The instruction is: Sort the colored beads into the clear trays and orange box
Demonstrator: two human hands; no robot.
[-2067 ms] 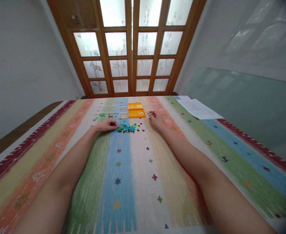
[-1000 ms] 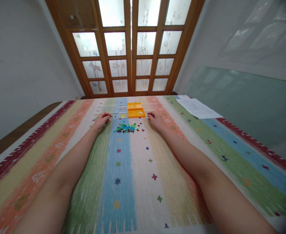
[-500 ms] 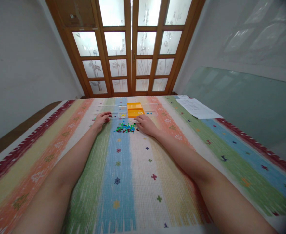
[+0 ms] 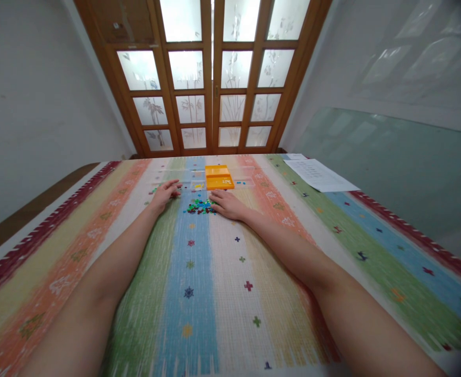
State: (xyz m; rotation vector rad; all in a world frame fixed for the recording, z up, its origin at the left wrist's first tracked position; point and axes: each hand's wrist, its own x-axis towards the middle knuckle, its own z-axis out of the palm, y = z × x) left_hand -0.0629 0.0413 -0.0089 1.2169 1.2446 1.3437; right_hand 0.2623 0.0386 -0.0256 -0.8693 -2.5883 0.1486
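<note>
A pile of small green, blue and dark red pieces point(image 4: 197, 206) lies on the striped tablecloth point(image 4: 191, 324). My right hand point(image 4: 229, 204) rests at the pile's right edge, fingers stretched out with the tips over the pieces. To the left of the pile, my left hand point(image 4: 165, 196) is held with fingers extended and thumb apart, near a clear tray. I make out nothing held in either hand. Just beyond the pile stands an open orange box point(image 4: 219, 182) with a few white pieces in it. Yellow pieces point(image 4: 198, 186) sit in a clear compartment to its left.
Blue pieces point(image 4: 241, 183) lie in a clear compartment right of the orange box. Green and red pieces show beyond my left hand. Printed paper sheets point(image 4: 319, 175) lie at the back right. Wood-framed glass doors point(image 4: 212, 78) stand behind the table.
My right hand has moved left and slightly nearer, onto the pile's right edge. My left hand has shifted only a little, its fingers still stretched.
</note>
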